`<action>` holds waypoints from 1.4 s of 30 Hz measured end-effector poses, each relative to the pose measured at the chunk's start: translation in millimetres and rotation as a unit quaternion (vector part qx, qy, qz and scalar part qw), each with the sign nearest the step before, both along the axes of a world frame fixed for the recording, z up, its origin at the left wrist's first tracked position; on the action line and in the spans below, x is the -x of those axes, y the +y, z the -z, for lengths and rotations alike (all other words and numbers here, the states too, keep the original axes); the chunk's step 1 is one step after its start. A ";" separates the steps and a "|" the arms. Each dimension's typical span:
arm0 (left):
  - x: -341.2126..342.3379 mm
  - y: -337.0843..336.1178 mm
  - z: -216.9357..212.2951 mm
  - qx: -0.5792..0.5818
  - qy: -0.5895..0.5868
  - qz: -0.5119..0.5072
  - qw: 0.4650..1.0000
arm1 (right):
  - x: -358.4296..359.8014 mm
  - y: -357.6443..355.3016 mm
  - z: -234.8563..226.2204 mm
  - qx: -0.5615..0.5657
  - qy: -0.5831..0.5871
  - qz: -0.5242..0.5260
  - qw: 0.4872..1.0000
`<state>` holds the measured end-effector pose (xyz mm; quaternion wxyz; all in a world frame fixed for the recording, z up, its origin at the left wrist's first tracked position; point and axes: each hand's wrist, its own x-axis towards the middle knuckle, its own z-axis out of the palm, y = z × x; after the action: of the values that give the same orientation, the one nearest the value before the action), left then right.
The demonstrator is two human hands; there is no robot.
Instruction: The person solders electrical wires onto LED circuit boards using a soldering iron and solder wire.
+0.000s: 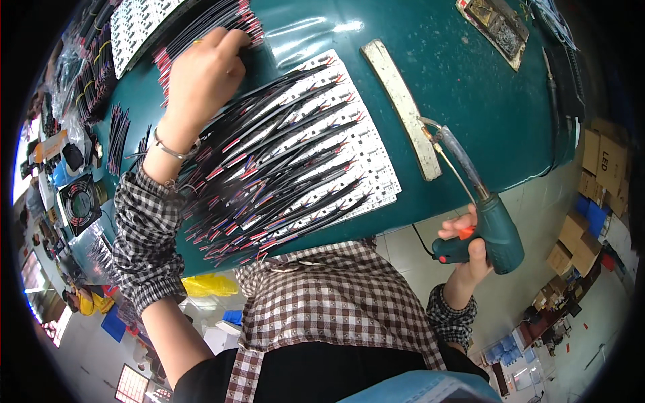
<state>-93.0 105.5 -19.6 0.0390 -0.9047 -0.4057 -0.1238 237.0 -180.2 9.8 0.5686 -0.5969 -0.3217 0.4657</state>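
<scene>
My right hand point(470, 262) grips a green soldering gun point(500, 232) by its handle, fingers near the orange trigger. The gun's metal barrel and thin feed tube point up and left, the tip over a worn whitish strip point(403, 111). My left hand point(211, 67) is closed over a pile of black wires point(201, 30) with red and white ends at the back left; its fingertips are hidden, so what they pinch cannot be seen. Between the hands lies a white circuit board panel point(369, 158), with many black wires point(282, 174) attached in rows and fanning left.
Another white board panel point(141, 30) lies at the back left, beside bundled wires point(94, 80). A stained metal tray point(496, 30) stands at the far right of the green table point(470, 87). A black fan point(80, 201) is at left; cardboard boxes point(608, 161) stand at right.
</scene>
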 end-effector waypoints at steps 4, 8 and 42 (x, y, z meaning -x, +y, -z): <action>0.2 -15.1 -42.4 0.002 -0.139 -0.006 0.990 | 0.5 -10.2 2.5 0.031 -0.005 0.039 0.999; -48.4 -91.8 -59.3 0.043 -0.172 0.050 0.983 | -5.0 -9.5 3.0 0.034 -0.006 0.026 0.999; -99.9 -161.4 0.0 0.123 -0.183 -0.040 0.975 | -0.4 4.2 -6.2 0.037 -0.028 -0.127 0.991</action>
<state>6.9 -56.0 -19.7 -0.1423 -0.8478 -0.4537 -0.2347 237.3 -176.1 16.0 0.4733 -0.5845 -0.3935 0.5287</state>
